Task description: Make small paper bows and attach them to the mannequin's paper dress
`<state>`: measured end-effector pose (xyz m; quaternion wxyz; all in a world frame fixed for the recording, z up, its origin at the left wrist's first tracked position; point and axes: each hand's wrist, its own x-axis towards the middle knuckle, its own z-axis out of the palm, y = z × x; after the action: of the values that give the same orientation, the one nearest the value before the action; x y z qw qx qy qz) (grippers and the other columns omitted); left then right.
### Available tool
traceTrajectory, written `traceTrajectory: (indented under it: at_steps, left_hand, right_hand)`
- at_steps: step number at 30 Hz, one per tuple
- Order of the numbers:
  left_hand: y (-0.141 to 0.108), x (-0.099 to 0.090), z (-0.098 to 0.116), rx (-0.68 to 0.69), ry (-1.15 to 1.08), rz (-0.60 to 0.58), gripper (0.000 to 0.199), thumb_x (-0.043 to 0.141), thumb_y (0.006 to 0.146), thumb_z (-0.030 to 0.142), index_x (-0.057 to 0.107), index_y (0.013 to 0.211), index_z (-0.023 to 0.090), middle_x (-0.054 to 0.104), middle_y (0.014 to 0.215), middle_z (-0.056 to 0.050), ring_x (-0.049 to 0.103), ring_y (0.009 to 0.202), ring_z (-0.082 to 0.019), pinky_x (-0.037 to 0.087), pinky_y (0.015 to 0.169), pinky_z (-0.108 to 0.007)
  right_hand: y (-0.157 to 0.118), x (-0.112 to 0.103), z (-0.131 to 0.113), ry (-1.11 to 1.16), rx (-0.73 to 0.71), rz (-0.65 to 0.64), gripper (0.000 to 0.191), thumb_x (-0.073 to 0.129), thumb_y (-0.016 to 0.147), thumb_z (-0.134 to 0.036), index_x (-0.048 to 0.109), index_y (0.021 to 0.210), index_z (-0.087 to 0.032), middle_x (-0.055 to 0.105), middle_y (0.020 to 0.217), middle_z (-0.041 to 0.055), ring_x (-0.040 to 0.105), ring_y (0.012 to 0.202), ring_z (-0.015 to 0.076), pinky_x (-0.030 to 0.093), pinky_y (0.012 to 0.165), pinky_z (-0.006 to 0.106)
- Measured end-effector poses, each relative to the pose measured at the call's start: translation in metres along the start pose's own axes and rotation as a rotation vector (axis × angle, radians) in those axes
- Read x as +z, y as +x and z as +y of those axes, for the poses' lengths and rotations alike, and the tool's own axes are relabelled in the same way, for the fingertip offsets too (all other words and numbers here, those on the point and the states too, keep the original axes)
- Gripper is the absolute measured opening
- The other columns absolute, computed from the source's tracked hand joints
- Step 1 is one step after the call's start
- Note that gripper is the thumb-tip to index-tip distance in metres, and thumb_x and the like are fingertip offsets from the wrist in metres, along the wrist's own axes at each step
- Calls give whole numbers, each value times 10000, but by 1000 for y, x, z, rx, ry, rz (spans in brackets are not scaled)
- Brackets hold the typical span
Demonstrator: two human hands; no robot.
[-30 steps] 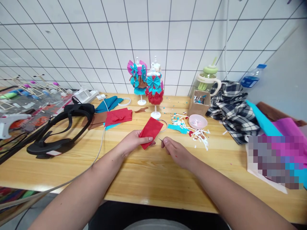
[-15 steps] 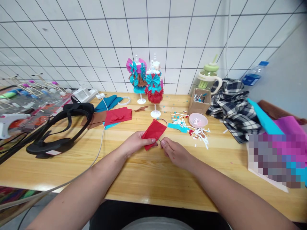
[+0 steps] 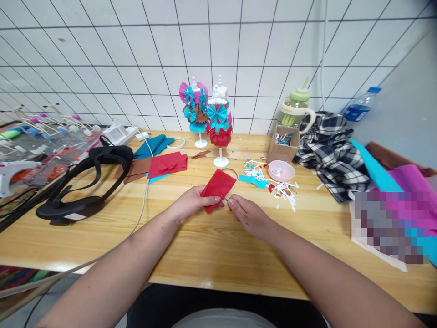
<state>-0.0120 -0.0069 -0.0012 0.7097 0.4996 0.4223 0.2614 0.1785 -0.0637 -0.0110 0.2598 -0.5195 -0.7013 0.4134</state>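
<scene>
A folded rectangle of red crepe paper (image 3: 219, 184) is pinched between the thumb and fingers of my left hand (image 3: 200, 200), tilted above the table. Close on its right, my right hand (image 3: 246, 213) is closed around a thin metal tool whose narrow tip (image 3: 224, 198) meets the paper's right edge. Most of the tool is hidden in the fist, so I cannot tell its kind. Behind the paper shows part of a thin ring (image 3: 233, 171). Two small dress stands, one with a pink, blue and brown dress (image 3: 196, 109) and one with a blue and red dress (image 3: 219, 123), stand beyond.
Red paper sheets (image 3: 168, 165) and a black headset (image 3: 82, 191) lie left. A pink bowl (image 3: 282, 171), paper scraps (image 3: 288, 193) and a cardboard box (image 3: 282, 145) are right. Behind are a green-lidded cup (image 3: 297, 109) and plaid cloth (image 3: 336, 155). A cable (image 3: 145, 205) crosses the table.
The view has shifted very slightly. Both hands keep their hold, with the tool's tip still at the red paper's edge.
</scene>
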Motion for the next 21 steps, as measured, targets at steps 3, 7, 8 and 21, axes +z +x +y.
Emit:
traceTrajectory:
  at_steps: [3, 7, 8, 21]
  left_hand:
    - [0, 0, 0, -2, -2, -1, 262, 797, 650, 277, 710, 844, 122, 733, 772, -59, 651, 694, -154, 454, 669, -241]
    - [0, -1, -1, 2, 4, -4, 276, 800, 642, 287, 715, 846, 122, 734, 774, -67, 654, 709, -169, 461, 690, -260]
    - [0, -1, -1, 2, 2, -8, 281, 800, 642, 291, 716, 851, 122, 737, 786, -71, 654, 718, -171, 461, 700, -263]
    - [3, -4, -2, 11, 3, 6, 312, 806, 637, 316, 716, 853, 111, 731, 794, -74, 624, 686, -149, 442, 654, -244]
  right_hand:
    - [0, -1, -2, -5, 11, -4, 329, 256, 968, -436, 381, 749, -225, 437, 629, -39, 433, 608, 140, 318, 582, 259]
    - [1, -2, -1, -12, 7, -3, 328, 268, 967, -431, 373, 734, -225, 443, 630, -36, 438, 615, 142, 323, 589, 260]
    - [1, -1, 0, -12, 3, -2, 327, 270, 966, -432, 374, 735, -225, 443, 632, -35, 438, 618, 143, 324, 591, 260]
    - [2, 1, -2, 42, 10, 3, 337, 272, 966, -433, 395, 734, -221, 442, 637, -33, 437, 626, 140, 333, 594, 253]
